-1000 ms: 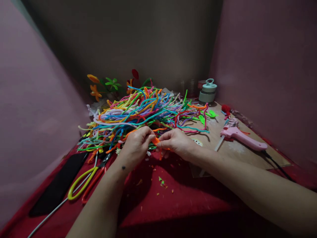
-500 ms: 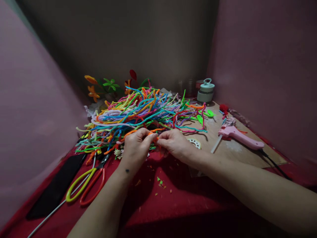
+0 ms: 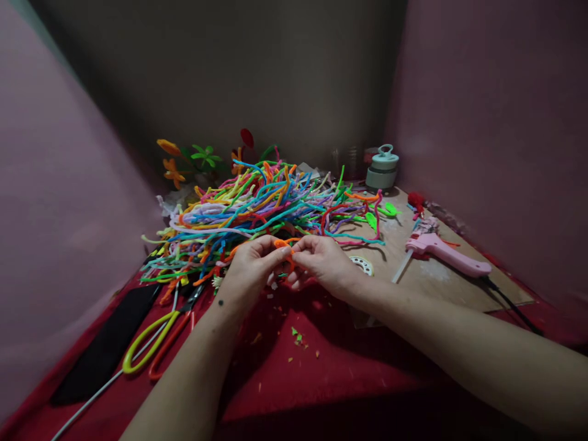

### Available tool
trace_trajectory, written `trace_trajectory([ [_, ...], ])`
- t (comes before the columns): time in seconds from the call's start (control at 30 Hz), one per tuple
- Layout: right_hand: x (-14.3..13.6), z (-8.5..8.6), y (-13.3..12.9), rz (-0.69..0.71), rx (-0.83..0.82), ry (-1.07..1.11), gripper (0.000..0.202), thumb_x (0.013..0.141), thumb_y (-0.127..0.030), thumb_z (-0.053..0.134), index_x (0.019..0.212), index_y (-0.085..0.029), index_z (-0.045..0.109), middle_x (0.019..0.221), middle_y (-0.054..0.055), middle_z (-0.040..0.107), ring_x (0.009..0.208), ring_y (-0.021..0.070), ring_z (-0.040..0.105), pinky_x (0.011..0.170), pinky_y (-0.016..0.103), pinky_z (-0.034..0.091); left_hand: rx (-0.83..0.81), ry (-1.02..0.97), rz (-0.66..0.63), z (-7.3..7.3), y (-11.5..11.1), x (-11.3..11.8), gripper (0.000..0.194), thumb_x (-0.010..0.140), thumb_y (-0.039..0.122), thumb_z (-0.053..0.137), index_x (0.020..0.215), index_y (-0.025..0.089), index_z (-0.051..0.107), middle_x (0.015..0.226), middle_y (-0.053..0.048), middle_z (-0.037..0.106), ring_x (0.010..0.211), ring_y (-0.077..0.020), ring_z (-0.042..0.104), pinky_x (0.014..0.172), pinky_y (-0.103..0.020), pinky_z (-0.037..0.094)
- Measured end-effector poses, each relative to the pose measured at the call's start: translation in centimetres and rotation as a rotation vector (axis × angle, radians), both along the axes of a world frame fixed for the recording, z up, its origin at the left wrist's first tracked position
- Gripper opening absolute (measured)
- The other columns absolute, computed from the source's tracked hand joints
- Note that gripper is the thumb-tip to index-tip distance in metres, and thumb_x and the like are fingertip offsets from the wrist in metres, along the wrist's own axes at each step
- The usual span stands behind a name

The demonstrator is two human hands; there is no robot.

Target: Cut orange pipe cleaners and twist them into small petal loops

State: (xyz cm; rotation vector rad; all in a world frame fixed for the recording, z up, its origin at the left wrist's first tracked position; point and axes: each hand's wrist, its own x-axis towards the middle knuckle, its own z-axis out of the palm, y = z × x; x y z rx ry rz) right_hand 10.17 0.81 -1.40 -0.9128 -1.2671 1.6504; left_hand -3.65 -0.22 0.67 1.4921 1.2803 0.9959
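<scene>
Left hand [image 3: 252,264], right hand [image 3: 327,264] — both pinch an orange fuzzy piece [image 3: 282,244].

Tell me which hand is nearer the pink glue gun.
Right. The right hand is left of the pink glue gun, not touching it; the left hand is farther left.

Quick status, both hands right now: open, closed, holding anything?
Left hand: closed, pinching an orange fuzzy piece.
Right hand: closed, pinching the same orange fuzzy piece.
</scene>
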Motion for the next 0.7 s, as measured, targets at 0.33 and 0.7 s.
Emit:
trace_trajectory([
  [0.33, 0.5, -0.5, 0.9, -0.153, 0.128, 0.061, 0.006, 0.065, -0.018, 0.057, 0.061, -0.014, 0.057, 0.051, -0.004, 0.053, 0.044, 0.0071, 0.048, 0.045, 0.020, 0.039, 0.026, -0.007, -0.009, 0.4, -0.1, 0.6, 0.025, 0.065, 0.032, 0.067, 0.082, 0.015, 0.060, 0.074, -0.001, 0.063, 0.062, -0.0116, 0.056, 0.055, -0.022, 0.042],
  [0.7, 0.5, -0.4, 1.0, -0.137, -0.002, 0.167, 0.011, 0.059, -0.020, 0.066, 0.065, -0.012, 0.062, 0.050, -0.002, 0.055, 0.043, 0.0076, 0.048, 0.046, 0.022, 0.039, 0.248, 0.300, 0.073, -0.2, -0.1, 0.6, 0.013, 0.070, 0.025, 0.057, 0.072, 0.015, 0.065, 0.069, -0.001, 0.064, 0.060, -0.0129, 0.055, 0.058, -0.023, 0.042],
])
